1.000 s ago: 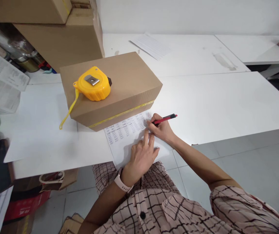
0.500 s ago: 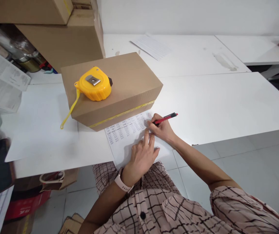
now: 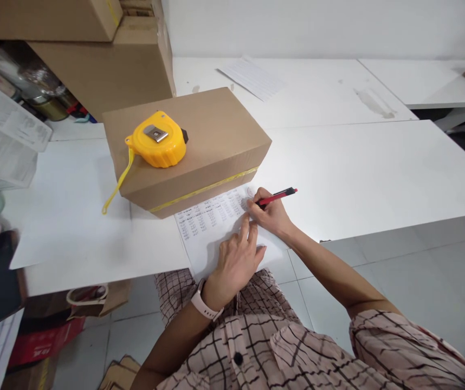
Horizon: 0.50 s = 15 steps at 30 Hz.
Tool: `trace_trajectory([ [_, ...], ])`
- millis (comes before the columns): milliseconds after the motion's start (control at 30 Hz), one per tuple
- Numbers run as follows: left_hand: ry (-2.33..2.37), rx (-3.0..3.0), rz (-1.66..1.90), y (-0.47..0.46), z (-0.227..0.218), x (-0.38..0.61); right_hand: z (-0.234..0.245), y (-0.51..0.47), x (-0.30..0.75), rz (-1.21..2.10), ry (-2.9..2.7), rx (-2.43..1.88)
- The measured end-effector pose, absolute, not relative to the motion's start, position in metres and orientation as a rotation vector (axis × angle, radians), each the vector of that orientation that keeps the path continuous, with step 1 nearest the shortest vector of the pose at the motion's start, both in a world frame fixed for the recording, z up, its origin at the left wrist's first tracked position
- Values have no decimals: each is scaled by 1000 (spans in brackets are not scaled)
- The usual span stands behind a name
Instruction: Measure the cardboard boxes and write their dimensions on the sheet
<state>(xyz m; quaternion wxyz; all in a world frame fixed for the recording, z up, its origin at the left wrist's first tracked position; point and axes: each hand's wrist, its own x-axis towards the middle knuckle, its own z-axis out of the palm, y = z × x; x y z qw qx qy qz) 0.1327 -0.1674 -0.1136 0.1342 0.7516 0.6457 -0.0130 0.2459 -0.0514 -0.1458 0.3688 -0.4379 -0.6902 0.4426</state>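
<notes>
A red and black pen (image 3: 278,196) is gripped in my right hand (image 3: 271,215), its tip end down at the right part of a sheet of paper (image 3: 204,246) covered with columns of handwriting. My left hand (image 3: 236,257) lies on the same sheet, fingers extended, its index fingertip close to my right hand. Just beyond the hands sits a closed cardboard box (image 3: 212,127) with yellow tape along its near side; it covers the sheet's far edge. On top of the box rests a yellow tape measure (image 3: 160,140), its wrist strap hanging over the edge.
Large cardboard boxes (image 3: 106,70) are stacked at the back left. A printed paper (image 3: 252,78) lies near the wall on the white table (image 3: 358,173). White sheets (image 3: 78,211) cover the table's left part. A paper bag (image 3: 110,300) stands below the table.
My right hand and the pen have shifted very slightly to the right along the sheet. My left hand, the box and the tape measure stay in place.
</notes>
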Motion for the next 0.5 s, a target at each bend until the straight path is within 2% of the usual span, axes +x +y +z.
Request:
trace_trajectory([
  [500, 1877, 2189, -31, -167, -113, 133, -147, -51, 247, 1132, -1738, -1135],
])
